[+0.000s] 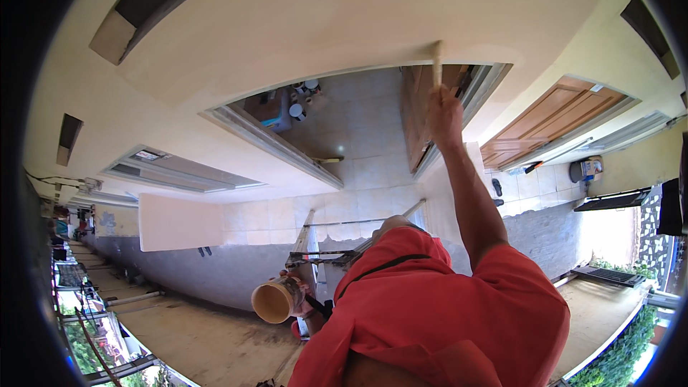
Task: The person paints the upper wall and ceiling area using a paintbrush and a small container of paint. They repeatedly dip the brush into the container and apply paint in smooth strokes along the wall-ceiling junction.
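My right hand reaches up on an outstretched arm, fingers wrapped round the handle of a paintbrush. The bristles touch the cream wall just above the door frame, toward its right end. Lower down, at my left side, my left hand grips a paint pot. The pot is tilted toward the view, showing its pale beige inside. How much paint it holds, I cannot tell. Beside the pot stands a stepladder, partly hidden behind my red shirt.
Through the doorway lie a tiled floor, a brown door leaf and several paint containers. A second wooden door is on the right, with dark slippers near it. Recessed openings break the wall.
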### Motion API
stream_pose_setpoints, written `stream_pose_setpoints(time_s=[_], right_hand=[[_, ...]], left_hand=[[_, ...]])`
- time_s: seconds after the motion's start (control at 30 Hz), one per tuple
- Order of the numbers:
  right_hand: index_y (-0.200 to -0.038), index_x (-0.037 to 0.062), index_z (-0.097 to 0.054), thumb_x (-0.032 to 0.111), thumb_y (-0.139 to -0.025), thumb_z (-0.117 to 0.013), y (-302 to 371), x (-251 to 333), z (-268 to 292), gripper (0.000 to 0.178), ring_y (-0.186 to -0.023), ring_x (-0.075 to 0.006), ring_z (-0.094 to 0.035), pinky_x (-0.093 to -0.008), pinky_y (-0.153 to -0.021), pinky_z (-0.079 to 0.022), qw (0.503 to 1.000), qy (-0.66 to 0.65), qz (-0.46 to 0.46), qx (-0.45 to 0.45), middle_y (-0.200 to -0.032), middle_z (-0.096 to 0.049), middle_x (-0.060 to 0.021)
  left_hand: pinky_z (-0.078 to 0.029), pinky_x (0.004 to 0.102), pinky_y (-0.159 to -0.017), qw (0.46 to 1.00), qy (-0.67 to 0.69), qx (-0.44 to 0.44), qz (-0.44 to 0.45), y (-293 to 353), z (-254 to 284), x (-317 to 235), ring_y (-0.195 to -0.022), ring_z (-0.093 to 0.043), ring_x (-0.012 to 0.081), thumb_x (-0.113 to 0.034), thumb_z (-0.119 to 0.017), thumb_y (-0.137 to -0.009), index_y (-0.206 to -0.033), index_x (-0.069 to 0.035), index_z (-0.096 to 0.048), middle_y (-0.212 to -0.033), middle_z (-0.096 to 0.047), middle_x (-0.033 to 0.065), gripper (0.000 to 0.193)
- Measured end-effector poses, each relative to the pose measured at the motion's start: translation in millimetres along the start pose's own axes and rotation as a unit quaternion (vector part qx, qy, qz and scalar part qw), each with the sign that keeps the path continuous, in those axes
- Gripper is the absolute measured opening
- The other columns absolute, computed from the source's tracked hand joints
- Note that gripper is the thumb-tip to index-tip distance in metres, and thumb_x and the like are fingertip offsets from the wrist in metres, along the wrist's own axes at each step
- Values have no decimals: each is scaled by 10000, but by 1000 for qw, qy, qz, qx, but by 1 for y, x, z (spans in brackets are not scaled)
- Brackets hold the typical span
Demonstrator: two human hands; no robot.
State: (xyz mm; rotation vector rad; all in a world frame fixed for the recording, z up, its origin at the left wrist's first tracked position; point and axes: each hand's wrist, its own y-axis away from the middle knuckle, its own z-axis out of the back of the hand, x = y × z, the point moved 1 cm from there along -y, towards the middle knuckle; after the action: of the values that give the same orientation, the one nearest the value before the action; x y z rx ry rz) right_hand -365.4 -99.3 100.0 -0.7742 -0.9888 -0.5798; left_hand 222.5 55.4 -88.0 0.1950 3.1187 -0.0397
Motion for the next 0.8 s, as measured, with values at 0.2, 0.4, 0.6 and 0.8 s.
stream_pose_setpoints(time_s=[0.2,0.4,0.6,0.8], right_hand=[[-1020,51,-614,320,-1142,-535,48,24,0,306,-537,-105,-510,-304,-474,-425,946,-276,-168,-32,-738,-538,1],[-968,59,-513,316,-1140,-523,-33,24,-2,310,-518,-180,-510,-328,-440,-448,894,-391,-171,-137,-751,-548,-73],[-1007,65,-476,305,-1149,-514,2,81,-105,281,-531,-220,-540,-392,-463,-504,900,-396,-179,5,-785,-566,-110],[-991,57,-492,321,-1147,-531,65,141,-181,308,-465,-182,-513,-362,-416,-463,847,-429,-242,201,-738,-554,-72]], left_hand=[[-472,674,-1049,1000,7,4,-7,5,2,1,-1507,-427,458,-436,-654,-1050,-1587,-220,-521,-1614,-426,223,594],[-471,674,-1049,1000,20,5,-21,8,5,2,-1508,-427,458,-440,-654,-1049,-1588,-220,-520,-1613,-427,223,597],[-471,674,-1050,999,24,4,-40,13,5,1,-1508,-427,459,-444,-654,-1049,-1589,-221,-519,-1613,-427,223,600],[-470,674,-1051,999,25,-2,-46,12,5,1,-1509,-427,460,-448,-654,-1048,-1590,-221,-518,-1612,-428,223,603]])
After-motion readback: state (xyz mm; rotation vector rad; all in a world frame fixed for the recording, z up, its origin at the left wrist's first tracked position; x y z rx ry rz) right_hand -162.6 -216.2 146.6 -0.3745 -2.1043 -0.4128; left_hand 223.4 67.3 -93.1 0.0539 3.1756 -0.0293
